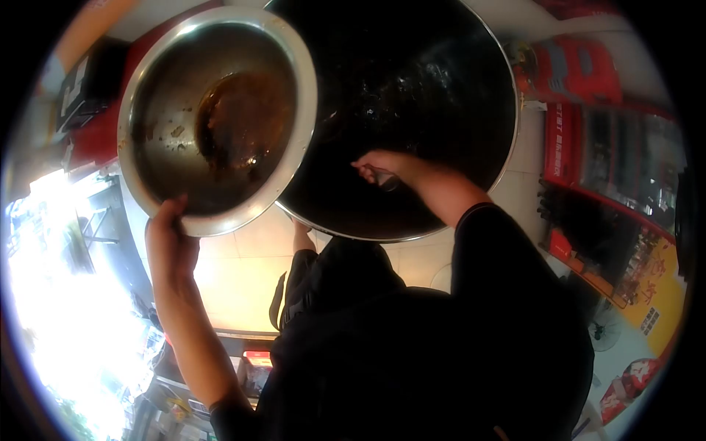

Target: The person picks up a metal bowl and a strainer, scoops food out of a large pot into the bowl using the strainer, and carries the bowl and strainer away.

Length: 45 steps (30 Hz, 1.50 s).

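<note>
My left hand (173,246) grips the near rim of a wide stainless steel basin (305,110), thumb on top of the rim. The basin is tilted, with a shallow pool of brown liquid and a few dark bits inside. Beside it stands a very large round pot (512,95) with a thin metal rim and dark, glinting contents. The basin overlaps the pot's left edge. Above the pot's near part, my right hand (375,165) is closed around a grey handle-like piece (386,180); whatever it belongs to is lost against the dark contents.
At the upper left, another person's arm (92,26) shows at the edge. A red-framed display cabinet (625,158) stands on the right, near a yellow sign (654,294). Pale tiled floor (235,272) lies below the basin. Bright light floods the left side.
</note>
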Tool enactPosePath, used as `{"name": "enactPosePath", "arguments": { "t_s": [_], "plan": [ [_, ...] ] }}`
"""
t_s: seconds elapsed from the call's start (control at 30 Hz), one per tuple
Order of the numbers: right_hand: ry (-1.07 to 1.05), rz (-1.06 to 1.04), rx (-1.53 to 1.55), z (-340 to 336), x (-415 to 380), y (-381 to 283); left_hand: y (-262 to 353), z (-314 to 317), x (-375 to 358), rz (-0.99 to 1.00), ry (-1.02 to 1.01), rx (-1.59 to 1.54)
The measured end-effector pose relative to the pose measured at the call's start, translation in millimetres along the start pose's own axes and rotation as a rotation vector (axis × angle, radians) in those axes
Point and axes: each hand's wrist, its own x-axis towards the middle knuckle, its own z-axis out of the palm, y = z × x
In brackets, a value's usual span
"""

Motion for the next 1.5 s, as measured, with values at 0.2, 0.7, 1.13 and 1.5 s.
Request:
{"name": "enactPosePath", "arguments": {
  "t_s": [0.2, 0.7, 1.13, 1.5],
  "plan": [
    [0.071, -0.216, 0.307, -6.0, 34.4, -20.0, -0.3, -1.3, -1.4, -0.012, -0.004, 0.01],
    [0.219, -0.373, 0.245, 8.2, -101.9, -5.0, 2.6, 8.7, -14.5, 0.029, -0.148, 0.104],
    [0.324, -0.348, 0.057, 17.7, -203.1, -8.7, 4.1, 9.8, -15.8, 0.051, -0.176, 0.144],
    [0.427, -0.467, 0.226, 134.0, -294.3, 79.5, 20.0, 14.4, 1.9, 0.096, -0.3, 0.317]
  ]
}}
